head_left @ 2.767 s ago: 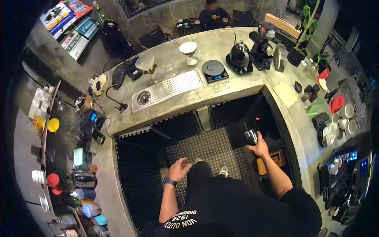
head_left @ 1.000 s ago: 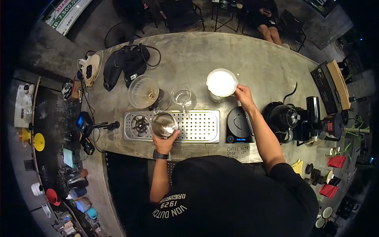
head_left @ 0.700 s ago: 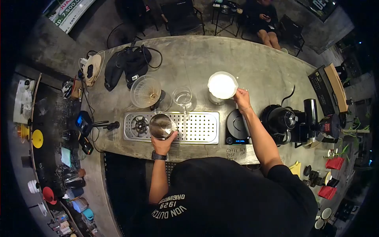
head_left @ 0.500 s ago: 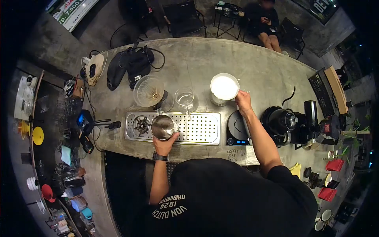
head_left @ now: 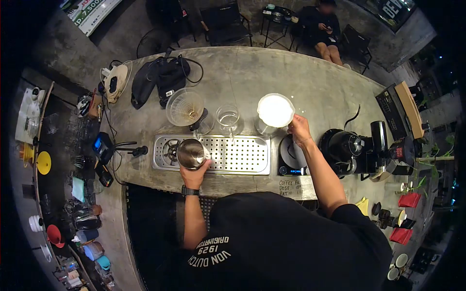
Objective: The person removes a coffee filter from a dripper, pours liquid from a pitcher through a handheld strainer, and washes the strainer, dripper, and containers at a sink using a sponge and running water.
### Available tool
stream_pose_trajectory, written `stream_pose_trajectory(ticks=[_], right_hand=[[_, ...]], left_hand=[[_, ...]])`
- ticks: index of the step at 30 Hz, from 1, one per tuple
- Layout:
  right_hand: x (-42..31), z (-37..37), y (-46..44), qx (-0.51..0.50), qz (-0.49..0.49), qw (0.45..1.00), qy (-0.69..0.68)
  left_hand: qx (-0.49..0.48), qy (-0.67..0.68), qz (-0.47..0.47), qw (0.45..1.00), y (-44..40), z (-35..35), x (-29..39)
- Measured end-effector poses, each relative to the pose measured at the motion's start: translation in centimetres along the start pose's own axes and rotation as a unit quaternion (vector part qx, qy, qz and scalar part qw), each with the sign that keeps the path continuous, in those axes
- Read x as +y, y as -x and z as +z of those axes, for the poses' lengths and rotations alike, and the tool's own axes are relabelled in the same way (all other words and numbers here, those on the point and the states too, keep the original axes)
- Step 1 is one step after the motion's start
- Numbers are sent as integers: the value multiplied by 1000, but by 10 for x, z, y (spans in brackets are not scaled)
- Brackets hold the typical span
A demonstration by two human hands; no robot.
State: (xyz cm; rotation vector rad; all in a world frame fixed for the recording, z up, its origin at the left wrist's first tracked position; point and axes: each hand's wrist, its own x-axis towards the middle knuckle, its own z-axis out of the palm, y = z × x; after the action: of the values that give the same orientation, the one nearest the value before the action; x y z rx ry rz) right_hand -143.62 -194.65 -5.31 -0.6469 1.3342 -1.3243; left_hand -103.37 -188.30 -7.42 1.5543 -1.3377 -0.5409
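My left hand [head_left: 194, 174] is wrapped round a shiny metal cup [head_left: 192, 154], held over the left part of the perforated steel drip tray [head_left: 238, 167]. My right hand [head_left: 300, 130] grips the edge of a dripper with a white filter [head_left: 276, 110], which is above a glass vessel [head_left: 264, 128]. Whether the dripper touches that vessel cannot be told. Behind the tray stand a clear ribbed dripper [head_left: 185, 106] and a glass mug [head_left: 227, 119]. A black scale [head_left: 292, 153] with a lit display lies just below my right hand.
A black kettle [head_left: 345, 148] and a black grinder [head_left: 378, 138] stand at the right. Black bags [head_left: 160, 80] lie at the back left, near a payment terminal [head_left: 102, 147]. Beyond the counter [head_left: 310, 68] a person [head_left: 326, 29] sits. Shelves with cups and jars line the left.
Both hands have come up from below the counter to above it. My left hand with the metal cup has shifted slightly left. The dripper is now in my right hand.
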Motion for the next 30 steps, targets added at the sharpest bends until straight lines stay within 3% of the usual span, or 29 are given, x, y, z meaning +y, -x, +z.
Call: stream_pose_trajectory(ticks=[8, 15, 30], right_hand=[[10, 15, 58, 3, 18, 1000, 0], [42, 28, 99, 5, 41, 999, -18], [70, 71, 123, 26, 8, 1000, -12]], left_hand=[[3, -16, 18, 1000, -9, -14, -21], [-55, 16, 43, 997, -15, -18, -48], [-98, 45, 98, 989, -29, -16, -46]])
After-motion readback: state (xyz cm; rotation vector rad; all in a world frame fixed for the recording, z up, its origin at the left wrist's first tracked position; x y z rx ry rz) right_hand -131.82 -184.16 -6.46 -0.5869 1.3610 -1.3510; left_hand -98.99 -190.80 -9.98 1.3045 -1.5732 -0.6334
